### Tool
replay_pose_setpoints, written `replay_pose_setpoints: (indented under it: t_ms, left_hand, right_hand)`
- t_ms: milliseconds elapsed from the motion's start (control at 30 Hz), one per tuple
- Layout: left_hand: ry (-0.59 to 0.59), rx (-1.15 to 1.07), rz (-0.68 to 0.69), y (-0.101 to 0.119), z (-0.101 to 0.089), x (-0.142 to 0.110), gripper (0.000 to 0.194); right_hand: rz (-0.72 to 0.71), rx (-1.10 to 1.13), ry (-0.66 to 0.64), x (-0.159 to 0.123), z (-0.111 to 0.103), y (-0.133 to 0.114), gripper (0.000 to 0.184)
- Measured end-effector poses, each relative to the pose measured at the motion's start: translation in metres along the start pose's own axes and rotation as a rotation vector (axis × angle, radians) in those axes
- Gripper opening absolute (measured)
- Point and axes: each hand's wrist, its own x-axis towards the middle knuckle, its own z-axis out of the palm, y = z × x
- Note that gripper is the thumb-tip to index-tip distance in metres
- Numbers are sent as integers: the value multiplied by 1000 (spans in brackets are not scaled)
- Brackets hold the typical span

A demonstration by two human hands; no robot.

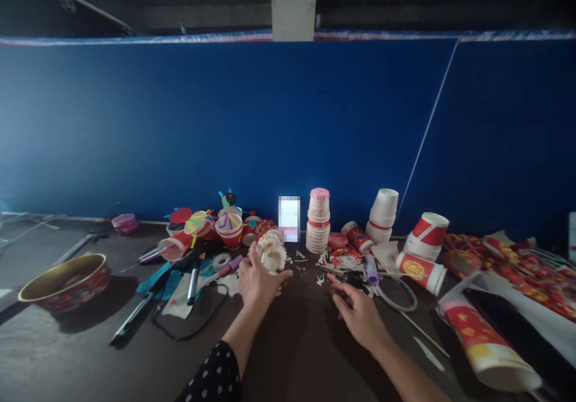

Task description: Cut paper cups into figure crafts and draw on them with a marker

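Observation:
My left hand (pixel 258 277) reaches over the middle of the table with its thumb stretched out and apart from the fingers. Just beyond it sits a white, frilly-edged paper piece (pixel 273 257); the fingertips overlap its left side, and whether they touch is unclear. My right hand (pixel 357 313) hovers at the right with the index finger extended and the others loosely bent, nothing visible in it. Small white paper scraps (pixel 320 280) lie by its fingertips. Behind them rises a stack of paper cups (pixel 317 234) topped with pink.
To the left stand a gold-rimmed bowl (pixel 67 294), a black marker (pixel 193 282) and decorated cups (pixel 230 237). On the right are white cups (pixel 381 213), a purple-capped tube (pixel 371 270), a red cup (pixel 490 348) and a dark phone-like slab (pixel 517 330). A blue wall (pixel 225 120) closes the back.

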Motion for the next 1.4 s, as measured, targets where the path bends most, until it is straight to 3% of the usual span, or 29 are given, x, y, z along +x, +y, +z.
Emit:
replay_pose_setpoints:
  t_ms: [133, 233, 267, 333, 433, 667, 900, 1000, 1300, 1400]
  left_hand:
    - [209, -52, 175, 10, 0, -9, 89]
    - [245, -163, 411, 20, 3, -22, 65]
    - [197, -220, 508, 23, 4, -26, 52]
    - [-9, -307, 716, 28, 8, -35, 26]
    - [-214, -266, 863, 32, 12, -45, 27]
    - [-428, -47, 872, 30, 16, -49, 38]
    - [-479, -64, 803, 27, 20, -45, 35]
    - [-507, -65, 778, 26, 21, -43, 32]
    - [-567, -113, 754, 29, 18, -42, 25]
    - [-563, -132, 762, 29, 19, -41, 22]
  right_hand:
    - [36, 26, -16, -1, 2, 0, 27]
    - [40, 8, 28, -2, 2, -2, 30]
    - [28, 3, 50, -2, 1, -3, 31]
    - [-14, 0, 95, -2, 1, -4, 30]
    - [-80, 0, 153, -2, 0, -5, 29]
    - [-99, 16, 329, 6, -3, -6, 29]
    - [-118, 202, 606, 43, -3, -13, 25]
    - [-51, 227, 707, 65, 0, -15, 27]
    - [-86, 210, 619, 130, 11, -28, 70]
    - [-124, 57, 561, 145, 6, -41, 84]
